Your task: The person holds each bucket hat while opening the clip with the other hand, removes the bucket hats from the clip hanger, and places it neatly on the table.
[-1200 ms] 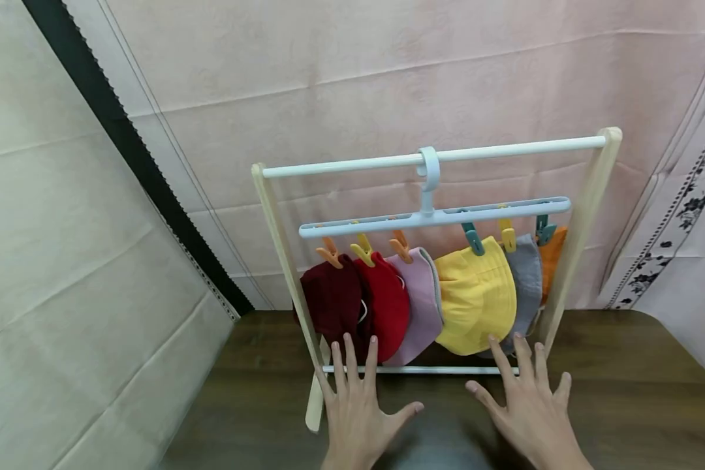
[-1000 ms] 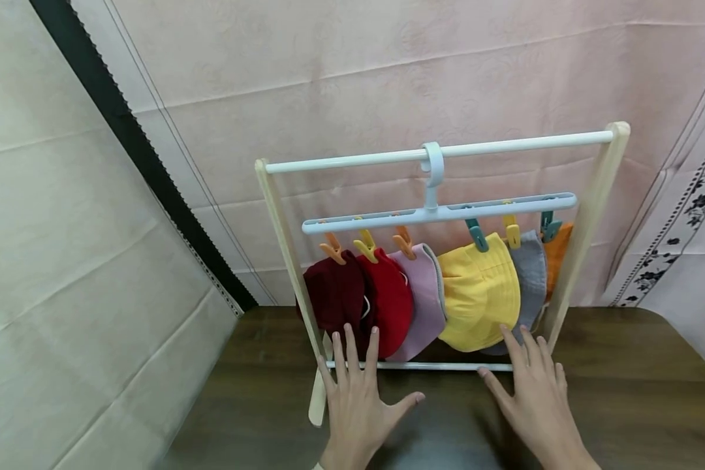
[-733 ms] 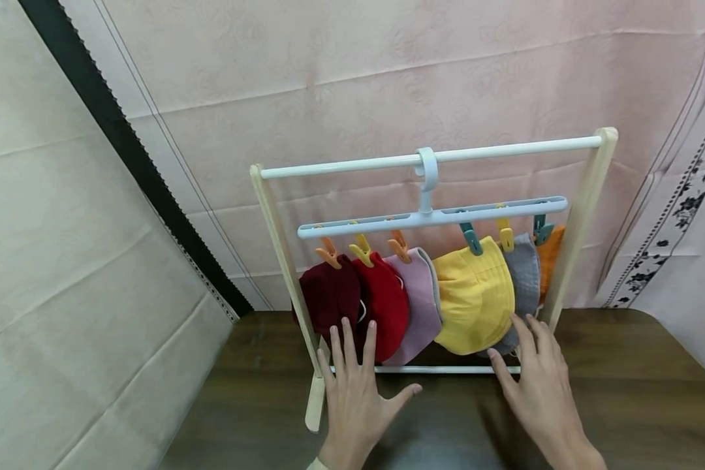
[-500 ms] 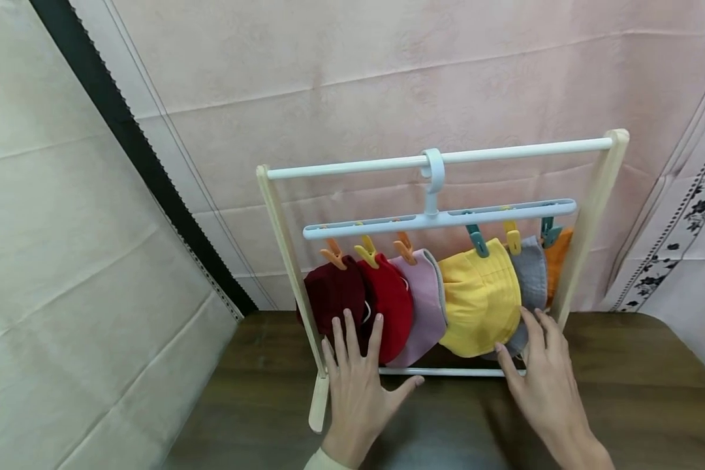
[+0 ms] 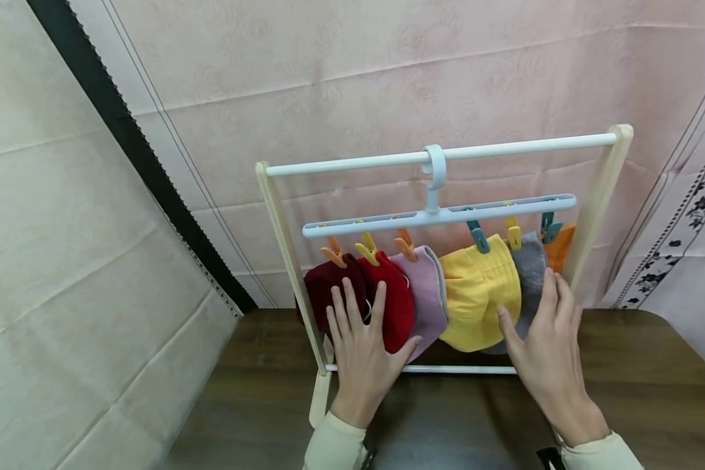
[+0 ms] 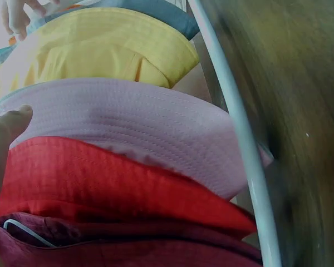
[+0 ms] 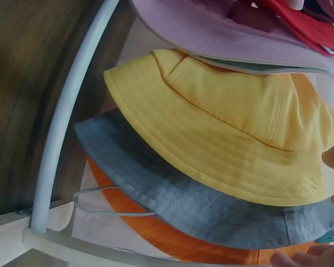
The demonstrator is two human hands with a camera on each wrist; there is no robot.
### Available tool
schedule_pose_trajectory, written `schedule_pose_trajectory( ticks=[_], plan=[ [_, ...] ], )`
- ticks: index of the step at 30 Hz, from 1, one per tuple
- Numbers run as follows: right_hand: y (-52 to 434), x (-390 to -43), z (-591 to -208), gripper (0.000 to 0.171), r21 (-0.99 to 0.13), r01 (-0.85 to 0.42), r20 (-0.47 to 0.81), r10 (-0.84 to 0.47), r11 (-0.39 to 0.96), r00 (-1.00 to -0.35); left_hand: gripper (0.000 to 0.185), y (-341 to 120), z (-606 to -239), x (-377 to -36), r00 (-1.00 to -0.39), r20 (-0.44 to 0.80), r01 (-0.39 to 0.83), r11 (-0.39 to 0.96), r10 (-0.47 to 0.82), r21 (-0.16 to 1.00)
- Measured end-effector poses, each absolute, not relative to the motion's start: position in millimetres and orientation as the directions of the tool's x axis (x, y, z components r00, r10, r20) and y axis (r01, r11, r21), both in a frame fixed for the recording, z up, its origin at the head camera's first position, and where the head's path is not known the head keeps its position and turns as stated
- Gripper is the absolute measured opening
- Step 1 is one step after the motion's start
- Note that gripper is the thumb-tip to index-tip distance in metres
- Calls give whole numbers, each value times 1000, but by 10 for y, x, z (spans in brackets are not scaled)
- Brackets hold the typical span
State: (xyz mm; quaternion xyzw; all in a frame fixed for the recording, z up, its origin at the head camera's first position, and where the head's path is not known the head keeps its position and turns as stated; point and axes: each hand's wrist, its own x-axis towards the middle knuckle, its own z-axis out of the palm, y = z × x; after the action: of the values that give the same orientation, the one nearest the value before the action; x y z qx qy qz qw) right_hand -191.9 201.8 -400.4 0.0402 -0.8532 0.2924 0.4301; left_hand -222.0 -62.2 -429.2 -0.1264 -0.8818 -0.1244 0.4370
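left hand (image 5: 361, 349) on red hat (image 5: 392, 305), right hand (image 5: 545, 349) – seemingly touching – grey hat (image 5: 531, 277)

Six hats hang in a row: a maroon hat (image 5: 329, 290), a red hat (image 5: 396, 307), a pale lilac-pink hat (image 5: 425, 294) with a grey underside, a yellow hat (image 5: 476, 300), a grey hat (image 5: 531, 274) and an orange hat (image 5: 561, 248). Their clips are orange (image 5: 333, 252), yellow (image 5: 366, 249) and teal (image 5: 478, 236). The hanger (image 5: 440, 215) is pale blue. The rack (image 5: 599, 196) has cream wooden posts and white rails. The table (image 5: 652, 385) is dark brown wood grain. The backdrop (image 5: 352, 72) is pale pink, with a black-and-white flowered border (image 5: 675, 222) at the right and a black stripe (image 5: 135, 150) at the left. Both sleeves (image 5: 335, 447) are cream.
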Motion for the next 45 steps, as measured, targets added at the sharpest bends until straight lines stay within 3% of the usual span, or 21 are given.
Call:
schedule_pose_trajectory(
  ticks=[4, 8, 11, 16, 24, 34, 45],
  plan=[
    [2005, -1949, -3990, 103, -569, -302, 688, 241, 764, -685, 121, -549, -4299, -2307, -600, 797, 315, 937, 71, 153],
    [1977, -1975, -3982, 99, -760, -288, 541, 323, 582, -776, 123, -482, -4291, -2397, -593, 805, 292, 939, 29, 181],
    [1970, -2013, -3970, 94, -808, -262, 482, 335, 528, -810, 120, -463, -4272, -2464, -581, 814, 286, 937, 3, 200],
    [1961, -2044, -3999, 90, -792, -222, 458, 314, 569, -832, 111, -488, -4274, -2535, -604, 797, 293, 928, -7, 231],
    [1939, -2011, -4077, 87, -802, -254, 482, 336, 540, -809, 89, -550, -4373, -2539, -711, 703, 322, 897, 18, 302],
    [1958, -1962, -4126, 84, -721, -274, 551, 286, 636, -784, 74, -669, -4423, -2551, -728, 685, 334, 892, 39, 305],
    [1987, -1860, -4123, 89, -747, -262, 487, 235, 611, -841, 73, -736, -4330, -2481, -744, 668, 341, 863, 5, 373]
  ],
)
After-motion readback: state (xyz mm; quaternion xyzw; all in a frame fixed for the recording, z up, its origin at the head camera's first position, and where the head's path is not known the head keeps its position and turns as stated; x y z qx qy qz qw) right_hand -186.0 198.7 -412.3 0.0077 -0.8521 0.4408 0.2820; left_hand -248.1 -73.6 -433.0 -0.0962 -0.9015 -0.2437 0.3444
